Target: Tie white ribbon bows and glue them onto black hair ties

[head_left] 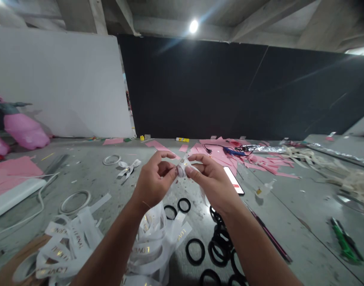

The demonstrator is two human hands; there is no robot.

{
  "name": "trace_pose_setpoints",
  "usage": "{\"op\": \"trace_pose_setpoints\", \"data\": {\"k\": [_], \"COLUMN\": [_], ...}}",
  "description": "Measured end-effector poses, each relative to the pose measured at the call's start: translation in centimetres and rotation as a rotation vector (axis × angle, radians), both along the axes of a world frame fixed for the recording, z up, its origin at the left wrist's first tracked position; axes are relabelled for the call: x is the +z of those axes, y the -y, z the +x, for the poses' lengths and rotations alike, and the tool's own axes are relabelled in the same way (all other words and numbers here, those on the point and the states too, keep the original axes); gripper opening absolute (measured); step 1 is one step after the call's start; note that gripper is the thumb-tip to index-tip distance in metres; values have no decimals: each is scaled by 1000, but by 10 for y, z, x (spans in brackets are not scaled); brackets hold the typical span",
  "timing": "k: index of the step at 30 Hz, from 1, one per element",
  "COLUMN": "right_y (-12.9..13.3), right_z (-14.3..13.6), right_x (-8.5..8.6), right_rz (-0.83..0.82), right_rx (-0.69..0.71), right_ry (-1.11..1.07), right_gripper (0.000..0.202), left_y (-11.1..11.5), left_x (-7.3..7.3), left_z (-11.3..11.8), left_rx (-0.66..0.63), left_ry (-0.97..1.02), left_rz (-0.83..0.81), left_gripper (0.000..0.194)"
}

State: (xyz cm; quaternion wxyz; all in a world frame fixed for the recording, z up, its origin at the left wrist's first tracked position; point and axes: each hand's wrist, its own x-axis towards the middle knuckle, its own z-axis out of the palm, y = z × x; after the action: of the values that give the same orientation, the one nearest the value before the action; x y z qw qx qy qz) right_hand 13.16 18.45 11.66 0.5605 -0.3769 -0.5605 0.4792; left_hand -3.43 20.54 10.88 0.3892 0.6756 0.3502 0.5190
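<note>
My left hand (157, 173) and my right hand (211, 180) meet over the middle of the table, both closed on a white printed ribbon (183, 167) that is looped and gathered between the fingertips. Fingers cover part of the ribbon, so its knot or fold cannot be made out. Below the left forearm lies a heap of white ribbon strips (149, 248) with gold lettering. Several black rings (195, 251) are scattered under the right hand and forearm. A finished-looking white ribbon bow (128, 167) rests left of my left hand.
More ribbon strips (67, 246) and white rings (75, 201) lie at left, near a white power strip (18, 196). A phone (234, 182) sits behind my right hand. Pink paper scraps (219, 153) spread at the back; a green cutter (345, 240) lies right.
</note>
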Motion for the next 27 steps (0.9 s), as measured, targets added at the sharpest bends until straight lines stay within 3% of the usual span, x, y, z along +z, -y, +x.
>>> {"op": "trace_pose_setpoints", "data": {"k": [5, 10, 17, 21, 27], "right_y": [-3, -4, -1, 2, 2], "right_z": [2, 2, -2, -2, 0], "right_x": [-1, -3, 0, 4, 4], "right_rz": [7, 7, -16, -46, 3], "right_rx": [-66, -64, -4, 2, -11], "right_ry": [57, 93, -15, 42, 11], "right_gripper": [23, 28, 27, 23, 19], "left_y": [4, 5, 3, 4, 3], "left_x": [3, 6, 6, 6, 8], "left_z": [-5, -7, -6, -7, -5], "left_rx": [6, 46, -33, -32, -67], "left_ry": [-180, -323, -218, -225, -140], "left_rz": [195, 310, 194, 147, 134], "left_gripper": [16, 28, 29, 27, 11]}}
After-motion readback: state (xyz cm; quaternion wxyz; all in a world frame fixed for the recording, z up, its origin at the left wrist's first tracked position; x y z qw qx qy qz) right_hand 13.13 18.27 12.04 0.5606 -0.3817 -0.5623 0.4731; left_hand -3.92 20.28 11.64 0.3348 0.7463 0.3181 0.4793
